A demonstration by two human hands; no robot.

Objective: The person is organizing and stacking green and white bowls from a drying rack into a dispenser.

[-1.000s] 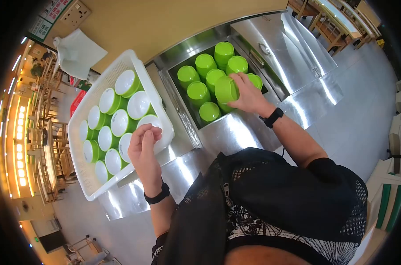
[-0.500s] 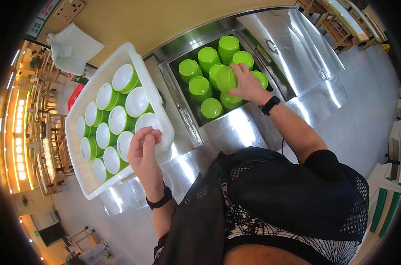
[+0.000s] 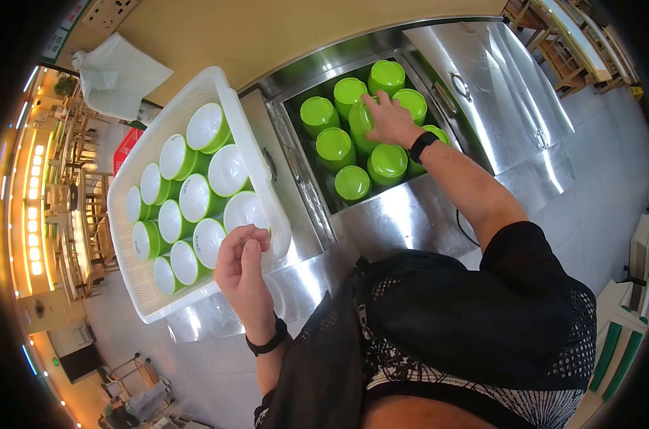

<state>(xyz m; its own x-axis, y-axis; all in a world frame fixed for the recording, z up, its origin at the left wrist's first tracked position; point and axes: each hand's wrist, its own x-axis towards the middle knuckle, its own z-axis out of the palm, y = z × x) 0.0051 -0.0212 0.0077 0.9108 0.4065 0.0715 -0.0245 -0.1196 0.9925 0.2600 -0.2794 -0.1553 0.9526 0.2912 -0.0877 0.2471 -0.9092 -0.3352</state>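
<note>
Upturned bright green cups stand in stacks inside a recessed steel compartment. My right hand reaches into the compartment, its fingers and thumb around a green cup in the middle stack. That cup is upside down, and the hand covers part of its side. My left hand hovers by the near corner of a white plastic basket, fingers loosely curled in and nothing visible in them. Rows of green cups with white insides lie tilted in the basket, their openings facing me.
A steel lid with a ring handle lies to the right of the compartment. A white cloth or bag hangs at the wall under a socket panel. Wooden tables and stools stand beyond the counter.
My right hand has moved slightly up and left with the green cup, which now sits over the middle stack. My left hand has shifted slightly down and right. The view has tilted a little.
</note>
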